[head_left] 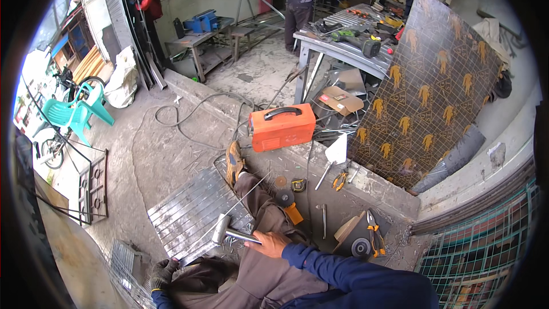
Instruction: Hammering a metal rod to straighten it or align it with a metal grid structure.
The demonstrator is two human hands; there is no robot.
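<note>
My right hand [271, 245] is bare and wrapped round the handle of a hammer [221, 230]. The hammer's pale metal head rests over a ribbed metal panel [189, 209] on the ground in front of me. A thin metal rod [247, 193] runs slantwise across that panel, passing by the hammer head. At the rod's near end my left hand [163, 272], in a grey glove, is closed on it. My outstretched leg, in brown trousers, lies along the panel's right side.
An orange machine with a black handle [283, 129] stands past my foot. An angle grinder [289, 203], a tape measure [298, 185], orange-handled pliers [339, 181] and a cutting disc [361, 248] lie to the right. A large patterned board [423, 88] leans beside a workbench. Two people work at the back.
</note>
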